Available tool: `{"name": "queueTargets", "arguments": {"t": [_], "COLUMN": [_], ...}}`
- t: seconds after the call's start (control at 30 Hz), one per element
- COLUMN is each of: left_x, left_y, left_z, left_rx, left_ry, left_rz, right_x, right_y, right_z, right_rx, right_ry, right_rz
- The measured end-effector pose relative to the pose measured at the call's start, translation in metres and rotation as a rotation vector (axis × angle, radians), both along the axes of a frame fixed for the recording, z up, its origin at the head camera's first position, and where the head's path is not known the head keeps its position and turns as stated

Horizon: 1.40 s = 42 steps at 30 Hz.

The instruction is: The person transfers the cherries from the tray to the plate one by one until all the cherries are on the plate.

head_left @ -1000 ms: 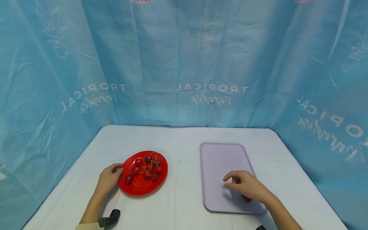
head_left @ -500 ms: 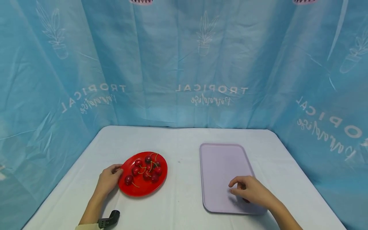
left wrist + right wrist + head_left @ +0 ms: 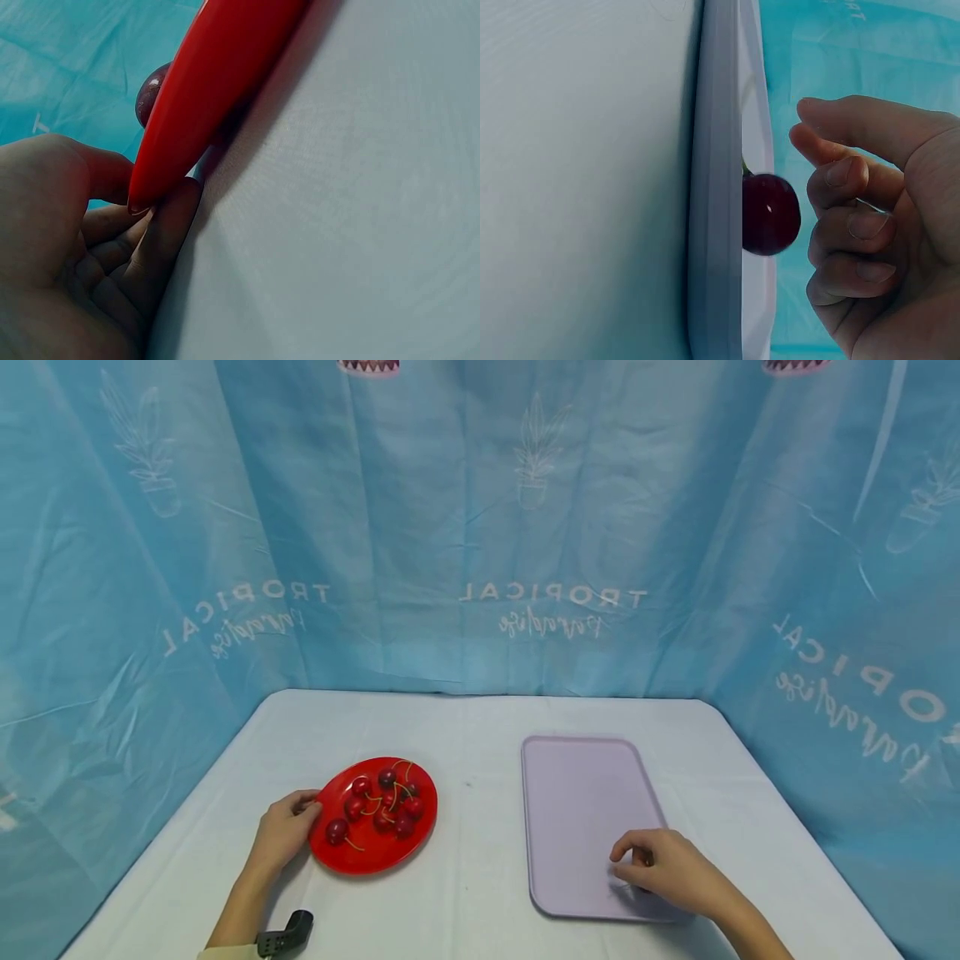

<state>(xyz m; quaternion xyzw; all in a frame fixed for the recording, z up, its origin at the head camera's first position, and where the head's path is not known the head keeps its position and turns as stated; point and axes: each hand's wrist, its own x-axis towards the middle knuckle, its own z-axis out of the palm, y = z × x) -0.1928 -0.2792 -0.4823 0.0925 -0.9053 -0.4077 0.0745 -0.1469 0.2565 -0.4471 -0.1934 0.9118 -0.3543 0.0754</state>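
Note:
On the table's left side lies a red plate (image 3: 360,860) with several dark red cherries (image 3: 337,831) that have green stems. My left hand (image 3: 281,831) holds its left rim; in the left wrist view the thumb is above and the fingers (image 3: 169,225) are below the raised red edge. At the right, my right hand (image 3: 667,868) hovers over the near part of a pale purple tray (image 3: 577,802), loosely curled and holding nothing. In the right wrist view, one cherry (image 3: 771,214) with a stem sits on the tray, apart from the fingers (image 3: 855,225).
A white cloth (image 3: 480,827) covers the table, with bare cloth between plate and tray. Blue printed curtains (image 3: 465,527) stand behind the table and along both sides. A black wrist device (image 3: 285,935) is strapped to the left wrist.
My right hand has moved right and toward me over the tray, hiding in the head view the cherry that showed beneath it earlier. The left hand and plate stay put.

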Motion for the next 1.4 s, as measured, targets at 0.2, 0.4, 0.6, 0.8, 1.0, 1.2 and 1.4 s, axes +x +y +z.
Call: {"name": "queueTargets", "arguments": {"t": [0.2, 0.4, 0.6, 0.8, 1.0, 1.2, 1.4], "left_x": [-0.002, -0.005, -0.006, -0.004, -0.003, -0.002, -0.002], "left_y": [-0.002, -0.004, -0.004, -0.001, 0.0, 0.0, -0.001], "left_z": [-0.001, 0.001, 0.004, 0.005, 0.004, 0.0, -0.002], "left_rx": [-0.003, 0.002, 0.007, 0.02, 0.016, 0.013, 0.016], "left_ry": [-0.013, -0.014, -0.018, -0.021, -0.019, -0.014, -0.018], "left_rz": [0.0, 0.001, 0.014, 0.015, 0.016, 0.015, 0.015], "right_x": [0.004, 0.002, 0.001, 0.004, 0.006, 0.008, 0.008], "right_y": [0.002, 0.0, -0.005, -0.007, -0.007, -0.008, -0.013], "right_z": [-0.001, -0.001, 0.0, -0.003, -0.004, -0.004, 0.001], "right_rx": [0.016, 0.074, 0.143, 0.168, 0.158, 0.118, 0.081], "right_ry": [-0.01, 0.034, 0.091, 0.11, 0.118, 0.145, 0.196], "right_rz": [0.014, 0.011, -0.015, -0.043, -0.044, -0.04, -0.065]}}
